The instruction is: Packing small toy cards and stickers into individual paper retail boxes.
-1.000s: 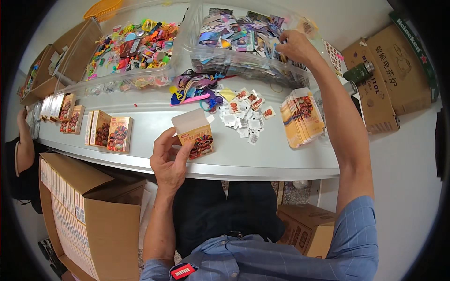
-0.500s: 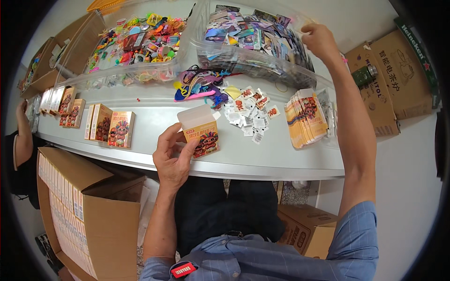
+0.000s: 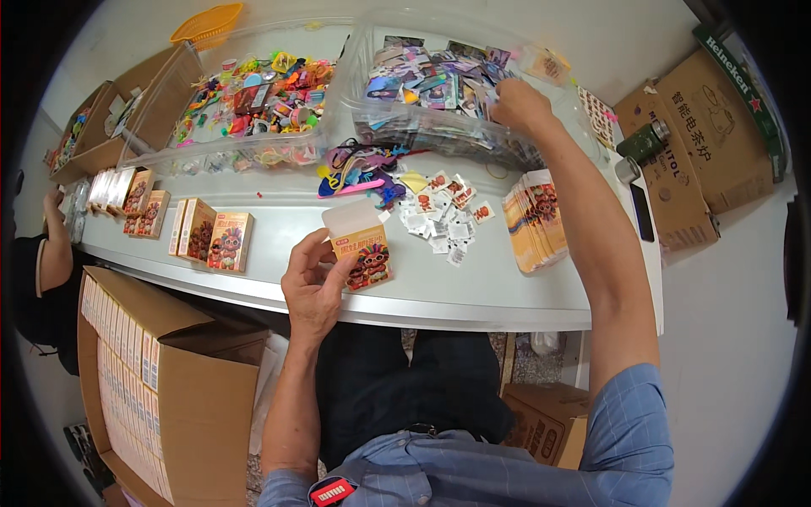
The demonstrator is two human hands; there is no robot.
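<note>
My left hand is closed around a small orange cardboard box, which it holds over the table's near edge. Cartoon figures decorate its front, and the pale top flap stands up. My right hand reaches into the right side of a clear plastic bin, down to a heap of glossy picture cards. Its fingertips are hidden among the cards, so a grip does not show. Small white packets with red pictures lie between my hands. Flattened orange cartons lie stacked below my right forearm.
Left of the card bin stands another clear bin of colourful trinkets. Orange boxes stand at the table's left. An open carton of packed boxes sits below. A phone and a green bottle are at right. Another person's arm shows far left.
My right hand has moved from the bin's right rim leftward and down into the cards. My left hand still holds the box. The whole view has shifted slightly.
</note>
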